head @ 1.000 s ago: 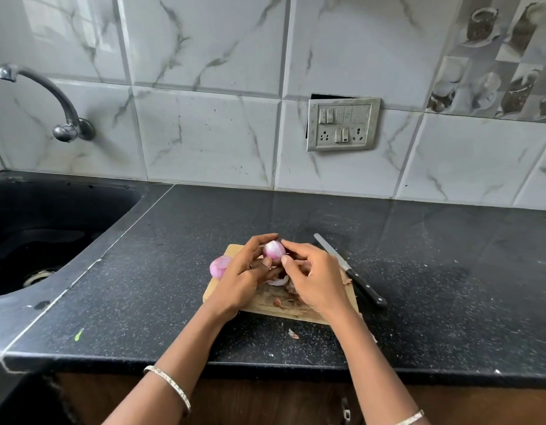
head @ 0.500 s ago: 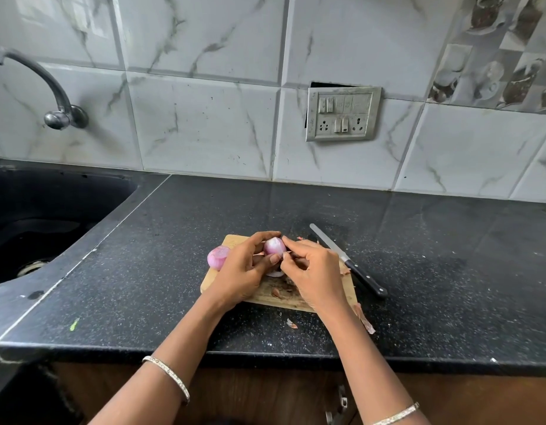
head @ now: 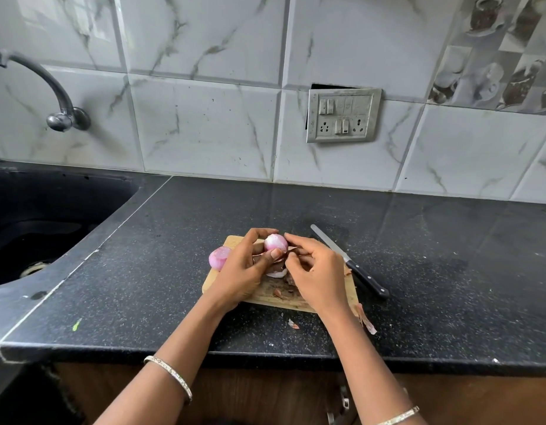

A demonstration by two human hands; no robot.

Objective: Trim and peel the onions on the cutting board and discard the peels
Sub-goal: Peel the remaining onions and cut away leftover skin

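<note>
Head view: the only camera, looking down on a black worktop (head: 449, 271) with a wooden cutting board (head: 232, 241) near its front edge.
Held onion (head: 275, 243): raised just above the far half of the board between the two hands, its upper face pale pink and mostly bare.
Left hand (head: 245, 271): wrapped round the held onion, fingers curled over its far side and thumb pressed on its near face (this is the steadying hand).
Right hand (head: 316, 271): fingers curled, forefinger tip touching the onion's right shoulder. It seems to pinch a thin brown strip of skin (head: 292, 248), though the strip is too small to be sure of.
Key relation: the held onion lies up and to the left of the right hand, so I judge the peeling pull would run rightward and down, away from the left hand's grip.
Second onion (head: 219, 257): lies on the board's left edge, just beside the left hand and half hidden by it. The left hand is the nearer one.
Peels (head: 285, 288): brown scraps heaped on the board under the hands, with a few stray pieces (head: 366, 322) on the worktop off its near right corner.
Knife (head: 348, 262): lies untouched along the board's right side, handle towards the person and nearest the right hand.
Stage: peeling is well along, and no peels look discarded yet.
</note>
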